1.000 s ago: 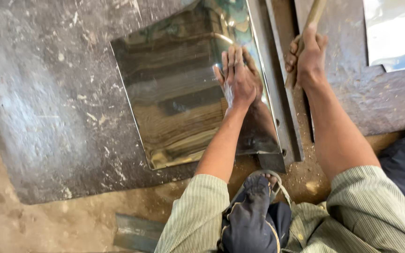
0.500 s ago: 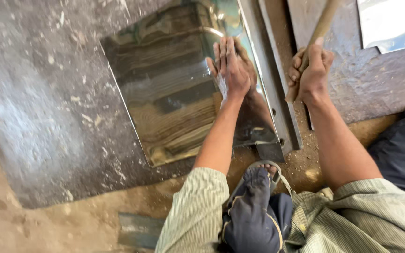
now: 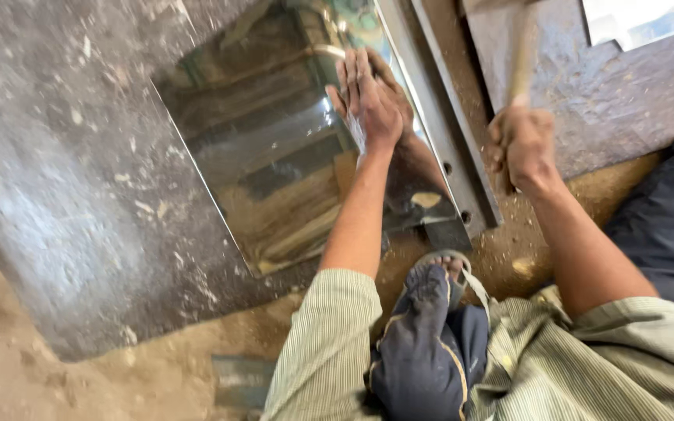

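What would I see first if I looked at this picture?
First, the big shiny metal sheet in the middle, gleaming like a mirror on a dark grey slab. The left hand presses flat on the sheet's right side. Further right, the right hand grips a wooden handle, blurred in the picture.

A dusty dirt floor (image 3: 79, 382) lies below a grey, chipped stone slab (image 3: 64, 179); another dark slab (image 3: 626, 93) sits to its right, daylit.
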A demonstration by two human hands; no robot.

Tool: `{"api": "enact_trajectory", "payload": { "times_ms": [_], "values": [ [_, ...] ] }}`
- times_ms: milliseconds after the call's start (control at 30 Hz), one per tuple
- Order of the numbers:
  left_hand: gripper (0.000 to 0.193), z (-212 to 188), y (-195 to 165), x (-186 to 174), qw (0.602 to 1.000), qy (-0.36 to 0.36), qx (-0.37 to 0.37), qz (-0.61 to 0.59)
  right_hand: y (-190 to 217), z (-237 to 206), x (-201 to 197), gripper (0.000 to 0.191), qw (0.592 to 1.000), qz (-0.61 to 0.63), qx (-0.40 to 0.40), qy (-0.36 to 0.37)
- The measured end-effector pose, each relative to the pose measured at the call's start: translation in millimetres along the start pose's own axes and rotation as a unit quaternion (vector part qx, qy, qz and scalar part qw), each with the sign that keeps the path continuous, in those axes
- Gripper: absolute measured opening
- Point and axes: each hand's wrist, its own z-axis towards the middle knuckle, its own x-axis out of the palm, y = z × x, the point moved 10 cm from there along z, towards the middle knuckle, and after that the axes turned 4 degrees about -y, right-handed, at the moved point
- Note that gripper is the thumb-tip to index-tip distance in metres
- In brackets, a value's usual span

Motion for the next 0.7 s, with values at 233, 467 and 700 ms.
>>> {"api": "enact_trajectory", "payload": {
  "times_ms": [233, 467, 700],
  "values": [
    [0.053, -5, -1, 1, 0.998, -0.05, 0.024, -0.019, -32, -36, -11, 0.027, 0.991, -0.081, 0.107, 0.016],
    [0.053, -8, -3, -1, 0.998, -0.042, 0.034, -0.037, -37, -70, -18, 0.04, 0.974, -0.196, 0.102, 0.044],
    [0.049, -13, 9, 12, 1.0, -0.023, 0.011, -0.016, -48, -94, -36, 0.043, 0.991, -0.127, 0.034, 0.018]
  ]
}}
